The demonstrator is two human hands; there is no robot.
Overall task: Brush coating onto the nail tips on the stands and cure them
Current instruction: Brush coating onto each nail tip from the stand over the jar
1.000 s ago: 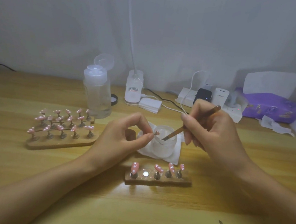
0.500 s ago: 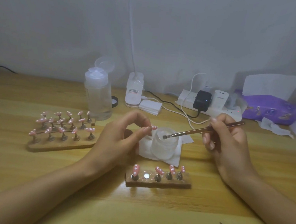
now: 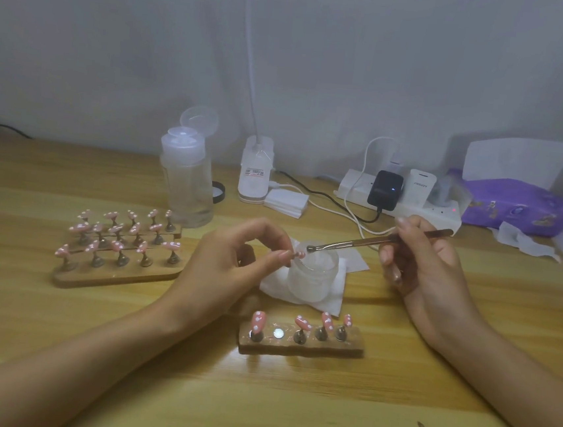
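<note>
My left hand [image 3: 230, 263] pinches a small pink nail tip [image 3: 298, 254] on its holder, just left of a frosted jar [image 3: 313, 276]. In my right hand [image 3: 423, 265] I grip a metal-handled brush [image 3: 373, 241], its dark tip over the jar's mouth. In front of the jar lies a small wooden stand [image 3: 302, 344] with several pink dotted nail tips and one bare magnet spot. A larger wooden stand [image 3: 116, 271] at the left carries several rows of pink tips.
The jar sits on a white wipe [image 3: 330, 302]. Behind are a clear pump bottle [image 3: 187, 176], a white lamp base [image 3: 255, 173], a power strip [image 3: 401, 204] with chargers and cables, and a purple tissue pack [image 3: 518, 205]. All rests on a wooden table [image 3: 255, 400].
My right hand has drawn back to the right, and the brush now lies nearly level with its tip at the jar's mouth. The left hand stays holding the tip beside the jar.
</note>
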